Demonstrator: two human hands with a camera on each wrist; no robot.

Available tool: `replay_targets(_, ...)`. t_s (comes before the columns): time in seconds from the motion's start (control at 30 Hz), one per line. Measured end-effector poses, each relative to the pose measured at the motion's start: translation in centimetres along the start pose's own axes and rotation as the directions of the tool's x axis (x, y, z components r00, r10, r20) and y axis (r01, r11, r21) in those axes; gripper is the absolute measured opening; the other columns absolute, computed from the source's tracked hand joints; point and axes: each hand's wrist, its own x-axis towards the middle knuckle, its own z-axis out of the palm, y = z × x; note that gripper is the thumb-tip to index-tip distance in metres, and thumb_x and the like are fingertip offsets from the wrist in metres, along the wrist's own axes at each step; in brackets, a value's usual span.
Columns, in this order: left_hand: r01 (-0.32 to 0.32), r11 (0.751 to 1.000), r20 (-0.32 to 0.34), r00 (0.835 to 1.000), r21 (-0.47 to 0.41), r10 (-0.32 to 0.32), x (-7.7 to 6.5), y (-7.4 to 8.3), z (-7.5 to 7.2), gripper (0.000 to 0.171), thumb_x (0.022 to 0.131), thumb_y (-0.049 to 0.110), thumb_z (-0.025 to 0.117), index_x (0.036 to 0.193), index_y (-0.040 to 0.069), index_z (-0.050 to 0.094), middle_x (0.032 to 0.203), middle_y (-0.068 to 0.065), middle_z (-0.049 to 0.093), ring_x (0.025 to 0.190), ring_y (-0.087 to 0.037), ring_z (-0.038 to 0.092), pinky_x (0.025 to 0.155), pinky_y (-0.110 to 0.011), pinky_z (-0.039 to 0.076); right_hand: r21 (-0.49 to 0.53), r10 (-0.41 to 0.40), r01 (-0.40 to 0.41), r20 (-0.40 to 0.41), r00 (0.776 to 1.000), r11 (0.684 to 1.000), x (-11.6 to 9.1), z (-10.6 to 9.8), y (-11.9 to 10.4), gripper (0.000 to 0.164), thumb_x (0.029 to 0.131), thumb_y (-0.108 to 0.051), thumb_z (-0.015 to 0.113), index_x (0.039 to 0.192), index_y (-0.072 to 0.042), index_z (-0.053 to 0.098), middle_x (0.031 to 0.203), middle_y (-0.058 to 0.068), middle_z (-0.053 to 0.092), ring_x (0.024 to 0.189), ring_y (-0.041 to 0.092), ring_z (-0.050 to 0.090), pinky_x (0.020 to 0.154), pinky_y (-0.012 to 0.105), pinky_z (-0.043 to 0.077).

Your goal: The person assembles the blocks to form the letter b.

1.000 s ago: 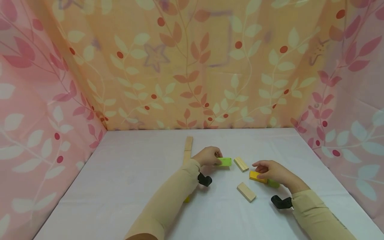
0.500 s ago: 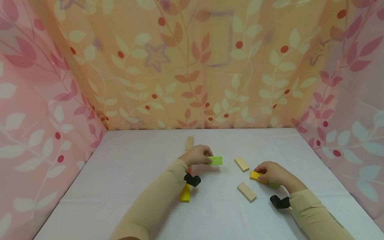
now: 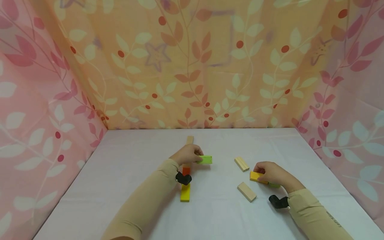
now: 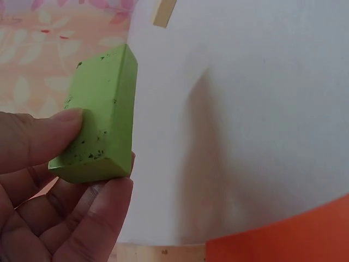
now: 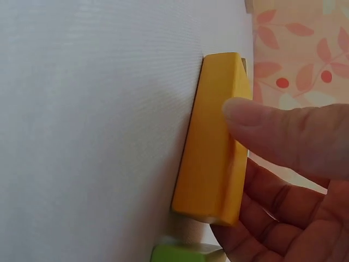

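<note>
In the head view my left hand point(image 3: 186, 154) pinches a light green wooden block point(image 3: 206, 159) between thumb and fingers, held above the white table. The left wrist view shows dark specks on this green block point(image 4: 98, 114). Below that hand runs a line of blocks: plain wood point(image 3: 190, 140) at the far end, then red-orange point(image 3: 186, 171), then yellow point(image 3: 185, 193) nearest. The left hand and wrist camera cover parts of the line. Farther right, my right hand point(image 3: 274, 174) grips an orange-yellow block point(image 3: 255, 176) by its sides, low at the tabletop. A second green block point(image 3: 274, 185) lies partly hidden beneath that hand.
Two loose plain wood blocks lie between the hands, one farther back point(image 3: 241, 164) and one nearer point(image 3: 246, 192). The white-covered table point(image 3: 135, 153) ends at a floral cloth point(image 3: 150, 83) behind, with pink floral cloth point(image 3: 39, 133) on both sides.
My left hand has carried the green block leftward toward the line of blocks, uncovering the red-orange and yellow ones. The right hand has closed its fingers on the orange-yellow block, hardly moving.
</note>
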Motion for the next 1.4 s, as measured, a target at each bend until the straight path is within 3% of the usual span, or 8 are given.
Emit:
replay_targets(0.3,-0.003,0.998,-0.037,0.999,0.062,0.005,0.7,-1.0,-0.6,0.007,0.078,0.011,0.069,0.085,0.012,0.066,0.081,0.001,0.062,0.071,-0.015,0.055,0.062,-0.024,0.047,-0.021,-0.009,0.008,-0.015,1.0,1.0,0.2,0.4,0.0,0.021,0.072,-0.005,0.074,0.089,-0.009,0.062,0.082,0.001,0.055,0.077,0.018,0.048,0.073,0.035,0.043)
replay_targets(0.6,0.029,0.999,-0.053,0.998,0.031,-0.028,0.9,-1.1,-1.0,0.007,0.08,0.01,0.067,0.086,0.011,0.066,0.081,-0.003,0.06,0.065,-0.015,0.055,0.054,-0.024,0.046,-0.029,-0.012,0.012,-0.016,1.0,1.0,-0.1,0.2,0.0,0.022,0.072,-0.008,0.075,0.09,-0.011,0.063,0.083,0.001,0.055,0.078,0.019,0.047,0.073,0.037,0.043)
replay_targets(0.9,0.007,0.993,-0.089,0.996,0.117,0.003,1.3,-1.6,-0.8,0.006,0.078,0.011,0.069,0.084,0.012,0.068,0.081,0.0,0.06,0.073,-0.015,0.052,0.058,-0.023,0.044,0.001,-0.015,0.015,0.003,1.0,1.0,-0.2,0.3,0.0,0.021,0.072,-0.003,0.072,0.087,-0.013,0.062,0.08,0.0,0.053,0.076,0.018,0.046,0.068,0.032,0.039)
replay_targets(1.4,0.039,0.991,-0.06,0.998,0.13,-0.032,1.8,-1.9,-1.0,0.004,0.08,0.014,0.068,0.084,0.016,0.07,0.082,0.003,0.063,0.078,-0.016,0.053,0.066,-0.025,0.045,0.053,0.06,-0.062,0.042,0.997,0.997,-0.4,-0.2,-0.4,0.012,0.077,-0.005,0.069,0.086,-0.009,0.063,0.079,0.001,0.055,0.075,0.018,0.048,0.067,0.031,0.045)
